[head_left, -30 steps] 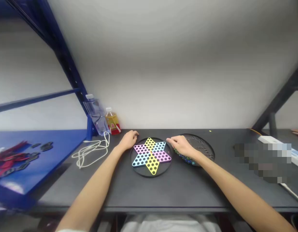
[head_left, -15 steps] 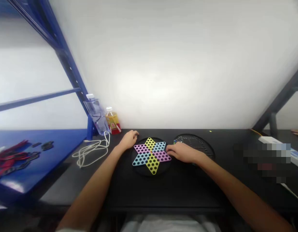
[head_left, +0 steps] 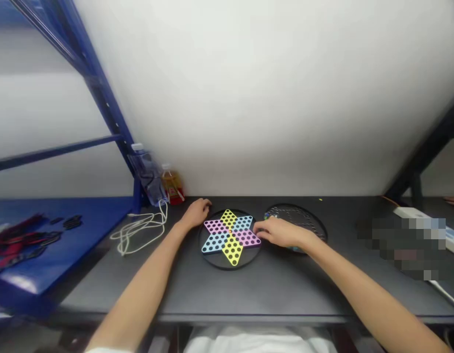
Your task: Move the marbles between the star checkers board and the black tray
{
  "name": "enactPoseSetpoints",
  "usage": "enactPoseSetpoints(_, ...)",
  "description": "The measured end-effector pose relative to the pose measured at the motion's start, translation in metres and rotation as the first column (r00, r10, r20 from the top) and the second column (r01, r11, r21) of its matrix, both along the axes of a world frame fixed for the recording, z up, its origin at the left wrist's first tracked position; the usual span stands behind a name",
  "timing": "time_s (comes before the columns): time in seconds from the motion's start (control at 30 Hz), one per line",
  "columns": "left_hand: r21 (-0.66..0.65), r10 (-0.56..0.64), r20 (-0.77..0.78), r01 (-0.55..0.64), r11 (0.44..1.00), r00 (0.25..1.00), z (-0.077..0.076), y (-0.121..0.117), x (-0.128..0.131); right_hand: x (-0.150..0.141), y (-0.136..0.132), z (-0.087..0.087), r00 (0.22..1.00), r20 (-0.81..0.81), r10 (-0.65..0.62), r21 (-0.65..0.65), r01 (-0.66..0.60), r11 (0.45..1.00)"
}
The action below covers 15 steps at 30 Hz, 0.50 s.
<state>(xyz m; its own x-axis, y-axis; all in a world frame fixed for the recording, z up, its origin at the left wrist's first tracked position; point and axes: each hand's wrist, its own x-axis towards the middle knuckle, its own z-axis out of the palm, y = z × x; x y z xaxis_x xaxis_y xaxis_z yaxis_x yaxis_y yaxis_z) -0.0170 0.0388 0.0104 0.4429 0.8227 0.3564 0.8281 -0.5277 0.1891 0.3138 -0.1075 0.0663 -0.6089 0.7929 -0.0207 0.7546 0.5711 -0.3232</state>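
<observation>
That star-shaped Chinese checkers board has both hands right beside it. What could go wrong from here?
The right hand lies between the board and the round black tray holding glass marbles, so a bump might spill some, and they could roll away across the dark table. The left hand sits at the rim of the Chinese checkers board and might nudge it out of place.
</observation>
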Motion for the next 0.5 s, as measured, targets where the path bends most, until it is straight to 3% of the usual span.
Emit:
enactPoseSetpoints(0.17, 0.004, -0.002, 0.016, 0.002, 1.000, 1.000, -0.0016, 0.0016, -0.0010, -0.0009, -0.0007, -0.0017, 0.996, 0.042, -0.079, 0.027, 0.078, 0.997)
enactPoseSetpoints(0.37, -0.004, -0.001, 0.011, 0.001, 1.000, 1.000, 0.0007, 0.0000, 0.0000, 0.0017, 0.0006, 0.0011, 0.999, 0.003, -0.033, -0.047, 0.033, 0.998)
enactPoseSetpoints(0.5, -0.016, 0.006, 0.015, -0.006, 1.000, 1.000, 0.0026, -0.0019, 0.0013, -0.0007, 0.0009, -0.0044, 0.995, 0.023, -0.101, -0.017, 0.101, 0.995)
